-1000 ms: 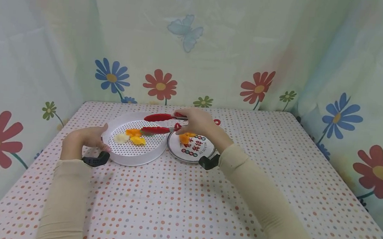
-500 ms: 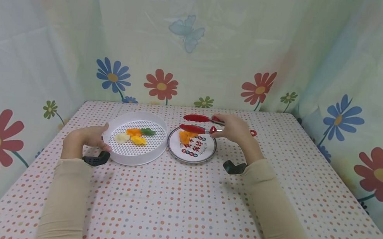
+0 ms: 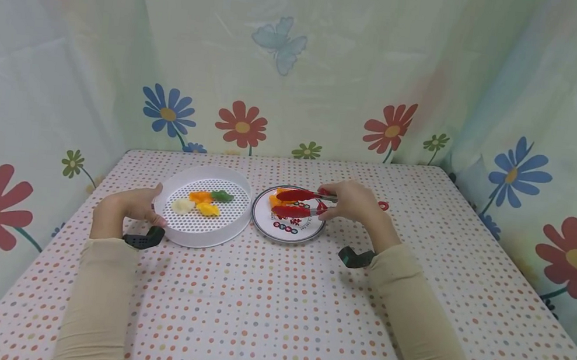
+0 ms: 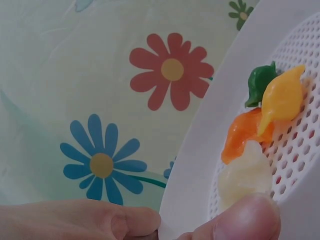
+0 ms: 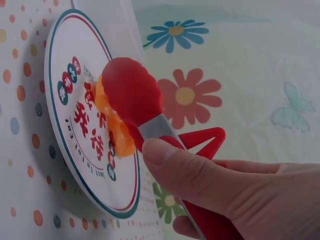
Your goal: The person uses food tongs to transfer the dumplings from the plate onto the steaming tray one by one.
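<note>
Head, tongs (image 3: 293, 211): right hand (image 3: 352, 201) is gripping them, tips apart, over orange pieces (image 3: 278, 202) on the plate (image 3: 311, 230).
Left wrist, sieve (image 4: 192, 165): left hand (image 4: 100, 221) is pinching its rim.
Right wrist, plate: red Chinese characters (image 5: 81, 118) are showing.

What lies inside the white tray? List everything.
Inside the white tray: a white piece, an orange piece, a yellow piece and a green piece. What lies directly beneath them is covered, so unseen.

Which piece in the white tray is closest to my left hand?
The whitish piece; the orange piece, yellow piece and green piece all lie farther from your left hand.
</note>
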Available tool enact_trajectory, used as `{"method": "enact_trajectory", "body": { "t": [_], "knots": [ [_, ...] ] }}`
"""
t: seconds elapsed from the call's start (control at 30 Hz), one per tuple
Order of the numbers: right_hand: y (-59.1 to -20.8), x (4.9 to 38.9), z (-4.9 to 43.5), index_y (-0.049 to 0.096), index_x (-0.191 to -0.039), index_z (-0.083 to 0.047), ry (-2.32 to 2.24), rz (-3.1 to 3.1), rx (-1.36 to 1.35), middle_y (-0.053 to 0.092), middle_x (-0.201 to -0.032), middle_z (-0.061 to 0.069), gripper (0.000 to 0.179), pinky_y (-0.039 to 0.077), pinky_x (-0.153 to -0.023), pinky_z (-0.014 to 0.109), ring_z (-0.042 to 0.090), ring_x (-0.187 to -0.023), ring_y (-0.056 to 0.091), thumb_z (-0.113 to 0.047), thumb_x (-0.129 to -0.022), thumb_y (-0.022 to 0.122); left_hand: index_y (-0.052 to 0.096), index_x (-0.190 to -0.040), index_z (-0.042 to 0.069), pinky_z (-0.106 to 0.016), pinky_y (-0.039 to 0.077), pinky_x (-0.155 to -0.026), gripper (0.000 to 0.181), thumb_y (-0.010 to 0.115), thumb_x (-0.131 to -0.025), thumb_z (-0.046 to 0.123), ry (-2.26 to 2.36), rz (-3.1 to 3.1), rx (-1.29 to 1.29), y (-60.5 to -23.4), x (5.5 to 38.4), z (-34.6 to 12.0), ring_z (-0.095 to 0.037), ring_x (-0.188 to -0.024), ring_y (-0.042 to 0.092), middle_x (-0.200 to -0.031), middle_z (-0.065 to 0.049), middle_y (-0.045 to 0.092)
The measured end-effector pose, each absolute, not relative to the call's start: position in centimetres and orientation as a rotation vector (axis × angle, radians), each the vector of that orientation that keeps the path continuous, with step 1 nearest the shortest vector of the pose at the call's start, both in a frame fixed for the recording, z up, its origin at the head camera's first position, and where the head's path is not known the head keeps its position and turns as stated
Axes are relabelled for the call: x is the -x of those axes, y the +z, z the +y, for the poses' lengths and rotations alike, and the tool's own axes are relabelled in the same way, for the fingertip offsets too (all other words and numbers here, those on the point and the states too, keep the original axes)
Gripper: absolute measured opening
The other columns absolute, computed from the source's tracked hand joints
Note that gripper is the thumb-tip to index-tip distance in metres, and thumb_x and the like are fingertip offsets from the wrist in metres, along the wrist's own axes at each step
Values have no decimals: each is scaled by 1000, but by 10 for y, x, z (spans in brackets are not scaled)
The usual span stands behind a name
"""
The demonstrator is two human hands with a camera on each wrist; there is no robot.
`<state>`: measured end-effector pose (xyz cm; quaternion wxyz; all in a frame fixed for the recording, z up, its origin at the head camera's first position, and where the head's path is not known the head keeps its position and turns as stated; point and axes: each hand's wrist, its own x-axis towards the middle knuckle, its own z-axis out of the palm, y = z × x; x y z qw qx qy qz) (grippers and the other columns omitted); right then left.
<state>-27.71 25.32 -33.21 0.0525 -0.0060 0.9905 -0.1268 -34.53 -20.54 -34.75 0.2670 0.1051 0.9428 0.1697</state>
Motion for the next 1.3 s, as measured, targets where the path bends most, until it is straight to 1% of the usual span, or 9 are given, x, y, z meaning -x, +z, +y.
{"method": "enact_trajectory", "body": {
  "t": [0.17,0.37,0.53,0.63,0.77,0.9,1.03,1.13,1.3],
  "knots": [
    [-332,275,246,49,-139,-25,-341,3012,-11,54,-139,10,80,44,-98,56,32,-128,48,-38,-68,84,-6,-151,3,-72,12,-107,132,78,-62,53,475,2541,-284,-348,345,-205,-53,-139,9,-153,-33,7],
    [-332,271,240,48,-141,-23,-266,3021,-34,52,-141,13,83,42,-99,58,36,-129,46,-39,-68,84,-6,-151,3,-72,13,-107,129,78,-65,50,473,2537,-274,-347,345,-205,-54,-139,8,-154,-33,6],
    [-332,268,235,48,-141,-23,-202,3038,-21,52,-140,13,84,45,-98,54,36,-128,48,-42,-67,84,-6,-150,3,-72,12,-106,129,78,-65,52,473,2531,-275,-348,346,-204,-54,-139,7,-154,-33,4],
    [-333,268,233,49,-140,-22,-185,3048,-1,54,-138,13,83,45,-98,54,35,-126,50,-43,-67,83,-7,-150,3,-72,12,-107,128,78,-67,51,466,2532,-277,-348,347,-205,-54,-140,7,-154,-32,5],
    [-333,266,234,49,-140,-22,-183,3056,41,55,-137,13,82,47,-96,54,35,-124,52,-42,-68,83,-7,-150,2,-72,13,-107,130,78,-65,51,478,2528,-284,-347,347,-206,-54,-140,8,-154,-32,5],
    [-332,266,238,49,-140,-22,-218,3041,66,54,-138,12,81,46,-98,53,33,-125,51,-38,-69,84,-7,-150,0,-71,12,-108,133,79,-62,52,504,2522,-296,-347,346,-205,-54,-139,7,-154,-33,4],
    [-331,266,242,49,-140,-23,-281,3012,55,53,-140,10,81,43,-100,55,32,-127,48,-35,-68,85,-8,-150,0,-71,12,-108,130,79,-66,49,500,2522,-291,-346,345,-205,-54,-139,7,-153,-33,3],
    [-329,265,243,49,-140,-23,-298,2999,39,53,-140,11,82,43,-100,56,33,-128,47,-37,-67,85,-9,-150,2,-72,12,-107,127,78,-70,47,491,2522,-281,-345,344,-204,-55,-139,7,-153,-33,4],
    [-326,259,240,51,-139,-19,-253,3003,-15,56,-137,11,83,47,-95,53,31,-122,51,-42,-66,85,-8,-150,2,-71,13,-107,126,78,-69,48,470,2533,-279,-346,345,-203,-54,-139,10,-153,-33,10]
  ]
}}
